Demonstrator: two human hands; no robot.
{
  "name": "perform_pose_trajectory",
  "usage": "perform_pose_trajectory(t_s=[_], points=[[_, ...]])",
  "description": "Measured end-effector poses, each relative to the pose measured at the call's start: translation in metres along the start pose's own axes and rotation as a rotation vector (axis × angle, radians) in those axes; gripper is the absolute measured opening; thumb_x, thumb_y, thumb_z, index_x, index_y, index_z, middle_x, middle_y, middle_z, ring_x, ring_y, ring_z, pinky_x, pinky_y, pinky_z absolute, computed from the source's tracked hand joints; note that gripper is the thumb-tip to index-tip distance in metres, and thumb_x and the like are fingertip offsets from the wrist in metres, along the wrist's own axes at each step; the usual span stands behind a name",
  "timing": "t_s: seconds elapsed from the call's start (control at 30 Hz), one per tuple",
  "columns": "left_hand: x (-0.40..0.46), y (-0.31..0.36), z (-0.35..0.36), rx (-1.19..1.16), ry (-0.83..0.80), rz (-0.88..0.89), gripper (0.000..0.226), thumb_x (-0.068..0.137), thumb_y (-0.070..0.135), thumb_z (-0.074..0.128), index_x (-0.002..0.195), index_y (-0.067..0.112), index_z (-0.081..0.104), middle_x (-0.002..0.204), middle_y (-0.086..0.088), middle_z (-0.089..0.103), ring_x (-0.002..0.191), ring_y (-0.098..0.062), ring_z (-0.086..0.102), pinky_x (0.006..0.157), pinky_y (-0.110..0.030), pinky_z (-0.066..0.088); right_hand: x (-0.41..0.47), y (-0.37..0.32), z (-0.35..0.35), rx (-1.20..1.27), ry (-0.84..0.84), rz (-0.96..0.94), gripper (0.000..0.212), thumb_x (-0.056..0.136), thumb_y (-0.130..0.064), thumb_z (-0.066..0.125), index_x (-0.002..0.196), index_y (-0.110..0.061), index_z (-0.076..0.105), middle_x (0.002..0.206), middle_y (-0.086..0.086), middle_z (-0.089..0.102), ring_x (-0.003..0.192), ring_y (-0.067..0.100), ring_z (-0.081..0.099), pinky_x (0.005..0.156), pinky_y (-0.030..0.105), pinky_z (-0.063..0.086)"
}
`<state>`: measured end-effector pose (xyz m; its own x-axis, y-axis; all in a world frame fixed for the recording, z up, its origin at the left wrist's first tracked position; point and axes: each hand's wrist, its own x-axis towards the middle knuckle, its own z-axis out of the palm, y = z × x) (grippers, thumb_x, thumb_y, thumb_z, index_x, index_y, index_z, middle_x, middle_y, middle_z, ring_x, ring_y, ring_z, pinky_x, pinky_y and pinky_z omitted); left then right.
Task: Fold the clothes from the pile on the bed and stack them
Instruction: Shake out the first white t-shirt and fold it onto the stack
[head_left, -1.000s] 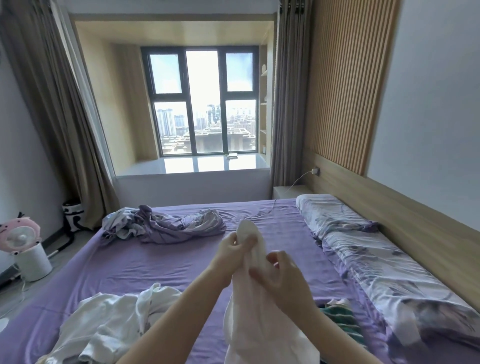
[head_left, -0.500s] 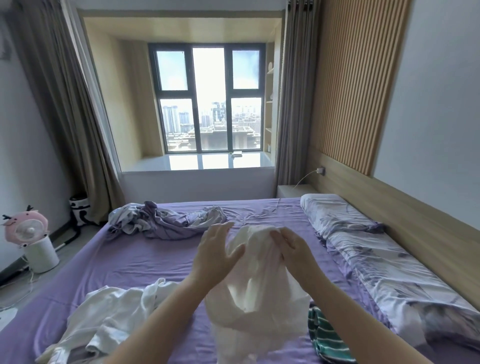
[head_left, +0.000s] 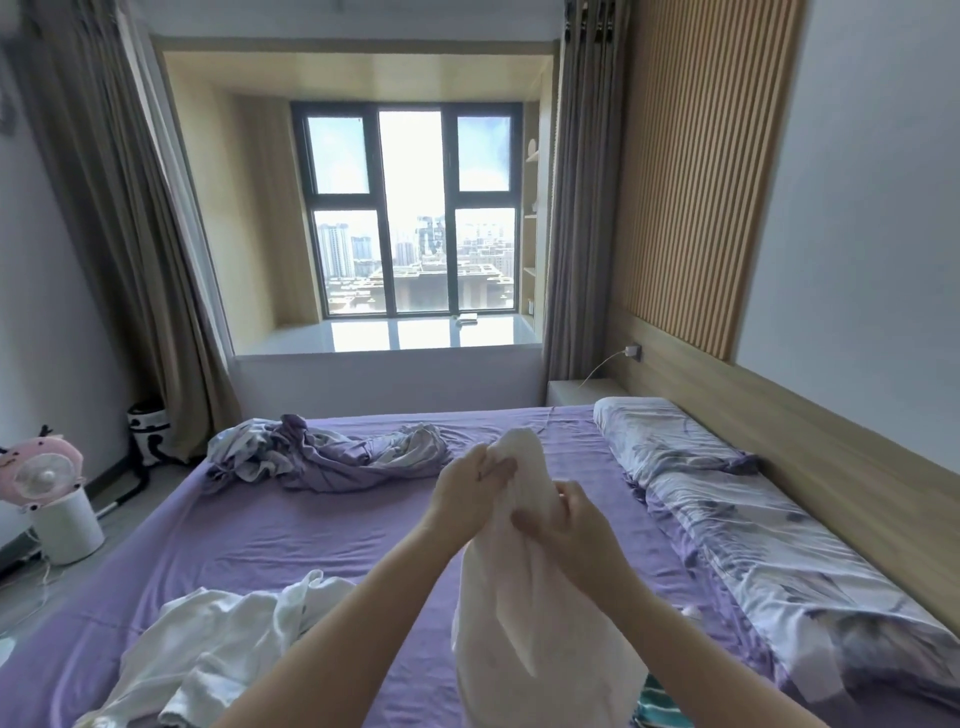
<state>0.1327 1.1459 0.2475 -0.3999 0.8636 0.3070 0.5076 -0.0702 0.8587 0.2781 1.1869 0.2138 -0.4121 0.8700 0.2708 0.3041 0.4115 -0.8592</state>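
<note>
Holding a white garment (head_left: 524, 597) up over the purple bed (head_left: 322, 530), both hands are working near its top edge. Left hand (head_left: 467, 493): fingers and thumb pinch the upper fold of the cloth. Right hand (head_left: 571, 525): fingers curled into the fabric just below and beside the left, gripping it. The garment hangs free from these two holds, bunched and rounded, its lower part dropping out of view at the bottom edge. Judgement: light, thin, limp cloth; no stiffness, so it will sag and twist unless held at two spread points. Best hold is likely a seam or corner at each side of the top edge, hands drawn apart to flatten it. More white clothes (head_left: 208, 660) lie crumpled on the bed to the left; a striped item (head_left: 660, 712) shows beneath the garment. Crumpled purple bedding (head_left: 332, 457) lies at the far side.
</note>
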Motion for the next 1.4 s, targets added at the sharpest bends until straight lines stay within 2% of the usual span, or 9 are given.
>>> perform_pose_trajectory(t_s=[0.13, 0.2, 0.27, 0.47, 0.7, 0.97, 1.23, 1.33, 1.4], points=[[0.002, -0.005, -0.004, -0.026, 0.072, -0.021, 0.035, 0.091, 0.018, 0.060, 0.063, 0.022, 0.039, 0.060, 0.010, 0.039, 0.059, -0.010, 0.037, 0.049, -0.016, 0.029, -0.001, 0.009, -0.008, -0.068, 0.025, -0.104, 0.039, 0.087, -0.018, 0.063, 0.056, -0.025, 0.040, 0.047, -0.011, 0.037, 0.047, 0.003, 0.033, 0.050, 0.020, 0.029], [-0.001, -0.008, -0.010, 0.024, 0.091, -0.051, 0.010, 0.087, 0.024, 0.064, 0.083, 0.022, 0.055, 0.069, 0.010, 0.052, 0.068, -0.011, 0.049, 0.055, -0.016, 0.034, 0.003, 0.004, -0.011, 0.008, 0.020, -0.099, 0.041, 0.089, -0.015, 0.059, 0.052, -0.026, 0.044, 0.044, -0.013, 0.038, 0.046, 0.002, 0.032, 0.048, 0.018, 0.028], [-0.006, -0.014, -0.015, 0.143, 0.161, -0.027, 0.023, 0.083, 0.028, 0.069, 0.102, 0.019, 0.059, 0.084, 0.006, 0.059, 0.081, -0.015, 0.055, 0.067, -0.024, 0.040, 0.007, -0.002, -0.011, 0.133, -0.010, -0.061, 0.040, 0.091, -0.016, 0.056, 0.053, -0.026, 0.051, 0.045, -0.016, 0.042, 0.047, 0.000, 0.033, 0.046, 0.015, 0.027], [-0.044, -0.021, -0.017, 0.514, 0.382, 0.485, 0.036, 0.078, 0.056, 0.061, 0.076, 0.020, 0.058, 0.073, 0.012, 0.054, 0.071, -0.011, 0.052, 0.072, -0.028, 0.040, 0.019, -0.022, -0.003, 0.386, -0.075, 0.006, 0.022, 0.095, -0.017, 0.051, 0.080, -0.024, 0.067, 0.069, -0.012, 0.065, 0.062, -0.001, 0.057, 0.058, 0.014, 0.044], [-0.048, -0.029, -0.007, 0.271, 0.063, 0.040, 0.016, 0.079, 0.030, 0.073, 0.083, 0.028, 0.058, 0.069, 0.013, 0.060, 0.070, -0.012, 0.058, 0.068, -0.024, 0.044, 0.024, -0.020, -0.009, 0.297, -0.106, -0.028, 0.013, 0.090, -0.015, 0.060, 0.082, -0.016, 0.070, 0.074, -0.001, 0.063, 0.066, 0.007, 0.053, 0.063, 0.024, 0.042], [-0.018, -0.014, -0.017, 0.200, 0.063, 0.093, 0.024, 0.076, 0.022, 0.077, 0.068, 0.029, 0.056, 0.084, 0.005, 0.056, 0.066, -0.004, 0.056, 0.066, -0.021, 0.045, 0.024, 0.015, -0.030, -0.173, -0.014, -0.130, 0.030, 0.082, -0.030, 0.069, 0.060, -0.021, 0.052, 0.049, -0.010, 0.044, 0.049, 0.004, 0.035, 0.049, 0.018, 0.030], [-0.008, 0.003, -0.005, 0.340, 0.026, -0.022, 0.017, 0.094, 0.035, 0.049, 0.094, 0.018, 0.048, 0.084, 0.002, 0.059, 0.086, -0.024, 0.058, 0.075, -0.035, 0.042, 0.004, 0.007, -0.020, -0.427, 0.213, -0.399, 0.018, 0.088, -0.028, 0.060, 0.101, -0.015, 0.058, 0.098, -0.001, 0.055, 0.079, 0.010, 0.051, 0.072, 0.027, 0.046], [-0.007, 0.005, -0.004, 0.255, 0.007, -0.030, 0.016, 0.098, 0.034, 0.044, 0.096, 0.018, 0.044, 0.089, -0.001, 0.058, 0.093, -0.027, 0.057, 0.079, -0.036, 0.040, -0.012, -0.004, -0.003, -0.648, 0.148, -0.621, 0.031, 0.093, -0.042, 0.042, 0.095, -0.019, 0.063, 0.093, -0.003, 0.061, 0.084, 0.019, 0.056, 0.073, 0.032, 0.045], [-0.008, 0.004, -0.004, 0.175, -0.014, 0.003, 0.014, 0.098, 0.031, 0.044, 0.095, 0.017, 0.043, 0.083, -0.001, 0.055, 0.091, -0.029, 0.057, 0.077, -0.035, 0.040, -0.017, -0.007, 0.005, -0.527, 0.170, -0.572, 0.022, 0.086, -0.038, 0.057, 0.087, -0.017, 0.064, 0.081, -0.001, 0.064, 0.076, 0.021, 0.058, 0.070, 0.032, 0.043]])
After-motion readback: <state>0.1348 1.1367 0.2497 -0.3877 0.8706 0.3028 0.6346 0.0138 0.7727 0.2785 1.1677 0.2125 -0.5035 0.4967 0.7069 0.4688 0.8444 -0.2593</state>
